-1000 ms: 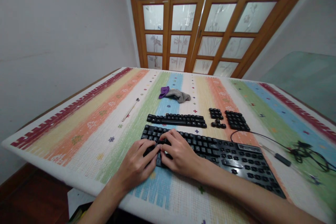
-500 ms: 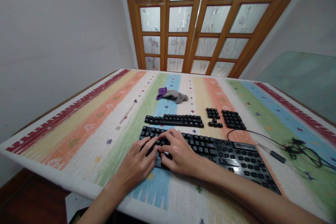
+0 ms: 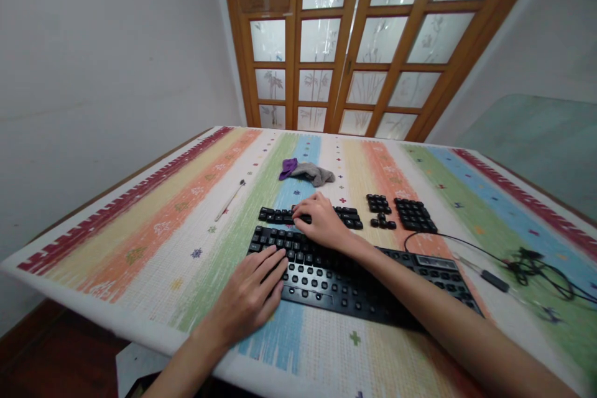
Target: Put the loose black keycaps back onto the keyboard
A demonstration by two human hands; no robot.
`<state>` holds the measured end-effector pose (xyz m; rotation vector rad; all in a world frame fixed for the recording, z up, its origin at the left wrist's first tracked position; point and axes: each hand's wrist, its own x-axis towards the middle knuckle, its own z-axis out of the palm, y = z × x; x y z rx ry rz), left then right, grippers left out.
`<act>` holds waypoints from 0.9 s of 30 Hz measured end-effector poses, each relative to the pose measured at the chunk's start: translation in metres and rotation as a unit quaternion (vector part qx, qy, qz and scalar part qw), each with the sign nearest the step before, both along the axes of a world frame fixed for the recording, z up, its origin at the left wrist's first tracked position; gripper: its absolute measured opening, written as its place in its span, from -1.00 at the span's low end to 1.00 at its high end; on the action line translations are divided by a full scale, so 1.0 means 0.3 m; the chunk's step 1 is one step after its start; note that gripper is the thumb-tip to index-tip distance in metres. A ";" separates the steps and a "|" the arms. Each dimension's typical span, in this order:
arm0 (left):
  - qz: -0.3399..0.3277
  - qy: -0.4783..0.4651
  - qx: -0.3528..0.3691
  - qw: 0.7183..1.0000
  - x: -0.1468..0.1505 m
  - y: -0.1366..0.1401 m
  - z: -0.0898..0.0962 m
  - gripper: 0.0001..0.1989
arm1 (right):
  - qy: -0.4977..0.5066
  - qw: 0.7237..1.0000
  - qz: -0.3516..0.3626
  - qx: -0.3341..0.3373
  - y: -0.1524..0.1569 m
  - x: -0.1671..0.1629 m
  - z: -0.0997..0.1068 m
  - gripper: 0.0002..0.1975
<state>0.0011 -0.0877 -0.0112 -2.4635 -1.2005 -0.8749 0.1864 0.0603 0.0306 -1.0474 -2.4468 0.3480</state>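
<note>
A black keyboard (image 3: 321, 298) lies on the striped tablecloth, with keycaps fitted on its upper left rows and bare key stems showing lower down. My left hand (image 3: 254, 292) rests over its left end, fingers stretched out and holding nothing visible. Beyond the keyboard runs a block of loose black keycaps (image 3: 351, 217). My right hand (image 3: 321, 217) reaches over the keyboard into this block, thumb and fingers pinched around a keycap there; the fingers partly hide it. My right forearm covers part of the keyboard's right half.
More loose keycaps (image 3: 414, 216) sit in groups at the right. A grey and purple cloth (image 3: 310, 172) lies behind. A thin stick with a dark brush-like tip (image 3: 229, 200) is on the left. A black cable (image 3: 536, 267) coils at right, near a dark-handled tool (image 3: 494, 280).
My right hand has moved from the keyboard's left part up to the loose keycaps. My left hand has shifted slightly down and its fingers have flattened on the keyboard.
</note>
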 end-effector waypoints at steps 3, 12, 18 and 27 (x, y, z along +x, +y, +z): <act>-0.017 0.006 -0.002 1.000 0.003 0.000 0.005 -0.67 | -0.024 0.999 -0.033 -0.006 0.092 -0.007 -0.004 -0.86; 0.015 -0.085 0.033 0.996 0.000 -0.007 0.014 -0.75 | -0.065 0.997 -0.042 -0.022 0.173 -0.042 -0.016 -0.87; 0.032 -0.114 0.029 0.993 -0.005 -0.002 0.015 -0.78 | -0.058 0.998 -0.028 -0.026 0.189 -0.051 -0.019 -0.91; 0.039 -0.133 -0.001 0.990 -0.017 0.001 0.017 -0.78 | 0.038 0.997 0.067 -0.012 0.032 0.014 0.043 -0.96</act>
